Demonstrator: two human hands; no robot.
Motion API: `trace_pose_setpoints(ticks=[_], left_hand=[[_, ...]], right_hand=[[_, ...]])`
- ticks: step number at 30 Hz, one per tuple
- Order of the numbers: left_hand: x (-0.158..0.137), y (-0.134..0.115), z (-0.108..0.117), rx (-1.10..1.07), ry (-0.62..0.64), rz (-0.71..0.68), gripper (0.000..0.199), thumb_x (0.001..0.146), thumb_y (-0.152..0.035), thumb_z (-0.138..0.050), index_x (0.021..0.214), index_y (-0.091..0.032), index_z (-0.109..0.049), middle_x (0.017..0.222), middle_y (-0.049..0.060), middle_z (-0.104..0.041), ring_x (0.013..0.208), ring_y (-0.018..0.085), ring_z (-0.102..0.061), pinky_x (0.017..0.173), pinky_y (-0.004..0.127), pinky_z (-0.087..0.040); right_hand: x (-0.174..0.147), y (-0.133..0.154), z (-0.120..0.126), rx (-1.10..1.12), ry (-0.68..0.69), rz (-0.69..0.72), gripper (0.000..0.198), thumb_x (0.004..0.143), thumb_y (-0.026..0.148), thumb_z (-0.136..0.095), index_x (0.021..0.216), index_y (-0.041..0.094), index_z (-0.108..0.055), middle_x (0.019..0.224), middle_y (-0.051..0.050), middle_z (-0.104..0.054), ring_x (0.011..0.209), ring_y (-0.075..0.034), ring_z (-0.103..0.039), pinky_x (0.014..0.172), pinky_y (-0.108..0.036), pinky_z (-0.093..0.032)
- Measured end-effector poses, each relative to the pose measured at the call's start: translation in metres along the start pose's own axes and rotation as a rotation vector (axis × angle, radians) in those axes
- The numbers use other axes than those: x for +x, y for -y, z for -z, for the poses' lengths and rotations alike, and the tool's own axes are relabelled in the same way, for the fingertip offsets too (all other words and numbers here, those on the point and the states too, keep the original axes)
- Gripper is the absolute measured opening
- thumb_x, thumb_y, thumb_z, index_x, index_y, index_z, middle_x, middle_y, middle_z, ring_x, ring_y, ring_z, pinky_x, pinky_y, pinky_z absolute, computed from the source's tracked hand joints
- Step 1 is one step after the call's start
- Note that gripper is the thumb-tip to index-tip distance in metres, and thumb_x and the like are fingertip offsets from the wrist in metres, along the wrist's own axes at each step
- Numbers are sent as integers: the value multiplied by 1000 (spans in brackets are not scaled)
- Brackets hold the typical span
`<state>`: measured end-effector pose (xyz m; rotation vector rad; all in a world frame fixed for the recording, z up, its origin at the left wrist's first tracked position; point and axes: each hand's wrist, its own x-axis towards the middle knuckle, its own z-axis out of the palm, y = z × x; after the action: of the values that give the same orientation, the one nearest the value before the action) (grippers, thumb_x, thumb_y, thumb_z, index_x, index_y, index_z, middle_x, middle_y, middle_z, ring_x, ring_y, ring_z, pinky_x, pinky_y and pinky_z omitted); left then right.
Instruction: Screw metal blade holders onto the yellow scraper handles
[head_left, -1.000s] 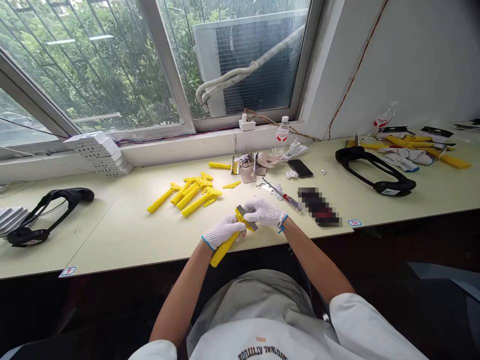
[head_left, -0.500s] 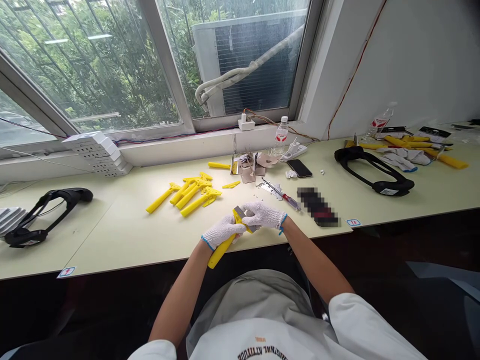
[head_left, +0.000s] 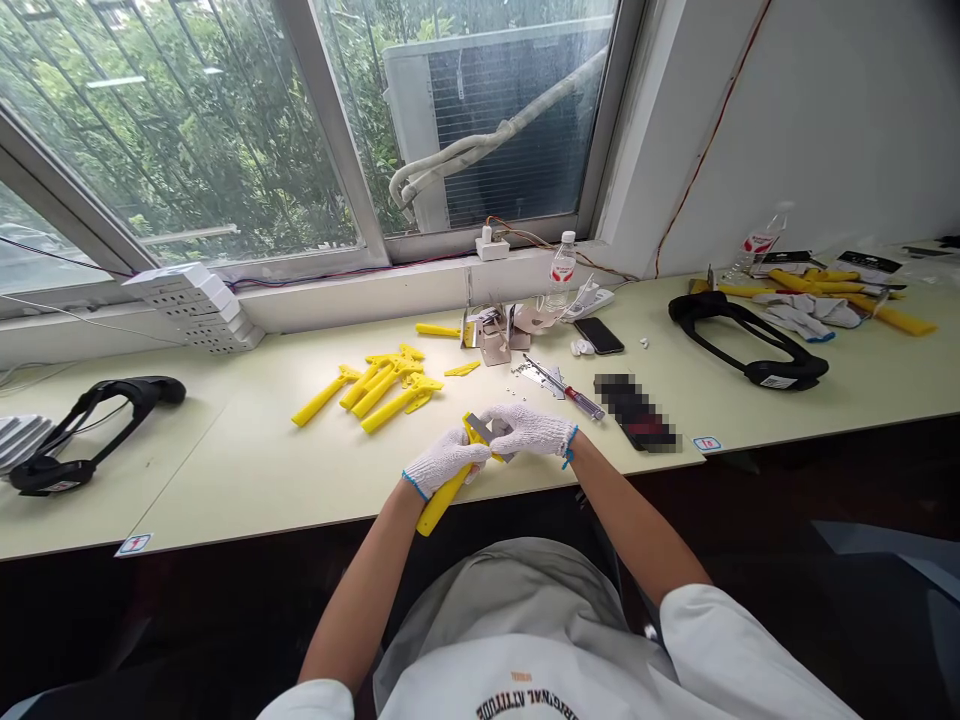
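My left hand, in a white knit glove, is wrapped round a yellow scraper over the table's front edge. Its handle points down toward me and its head lies away. A grey metal blade sits across that head. From the right, my gloved right hand pinches the blade, fingertips at the scraper's head; its fingers partly hide where blade and head meet. Beyond my left hand lie several yellow scraper handles in a loose pile, with a small yellow piece beside them.
A red-and-clear screwdriver lies near small scattered screws. Metal plates are heaped behind. A phone, a bottle and a pixelated dark item are to the right. Black headsets rest on the table.
My right hand has shifted very slightly right, and a little more of the blade shows. My left hand and the scraper are almost unmoved.
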<state>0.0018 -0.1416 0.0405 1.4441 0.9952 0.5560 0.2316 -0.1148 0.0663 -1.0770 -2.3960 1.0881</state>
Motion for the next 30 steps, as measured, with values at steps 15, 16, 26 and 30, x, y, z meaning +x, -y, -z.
trace_pose_setpoints(ticks=[15, 16, 26, 30], left_hand=[[1, 3, 2, 110, -9, -69, 30, 85, -37, -62, 62, -19, -58, 57, 1, -57, 52, 13, -48, 59, 29, -41], [2, 5, 3, 124, -14, -67, 30, 85, -37, -62, 62, -19, -58, 57, 0, -56, 52, 13, -48, 59, 29, -41], [6, 12, 3, 109, -33, -15, 24, 82, -38, -66, 68, -19, -61, 62, 0, -60, 55, 14, -53, 59, 29, -42], [6, 14, 2, 138, -39, -13, 27, 83, -39, -66, 66, -19, -61, 61, 0, -59, 55, 14, -52, 58, 28, -41]], right_hand=[[0, -14, 9, -87, -44, -91, 39, 107, 44, -70, 128, 12, -71, 120, -9, -71, 104, -18, -72, 92, -35, -64], [0, -14, 9, -92, -43, -94, 39, 107, 45, -70, 128, 12, -71, 120, -9, -71, 104, -18, -71, 92, -35, -64], [6, -10, 0, -68, -50, -128, 40, 107, 45, -70, 131, 12, -70, 123, -9, -70, 107, -19, -71, 93, -36, -64], [8, -8, 0, -32, -55, -129, 39, 107, 45, -69, 129, 12, -70, 119, -8, -71, 102, -18, -71, 90, -34, -64]])
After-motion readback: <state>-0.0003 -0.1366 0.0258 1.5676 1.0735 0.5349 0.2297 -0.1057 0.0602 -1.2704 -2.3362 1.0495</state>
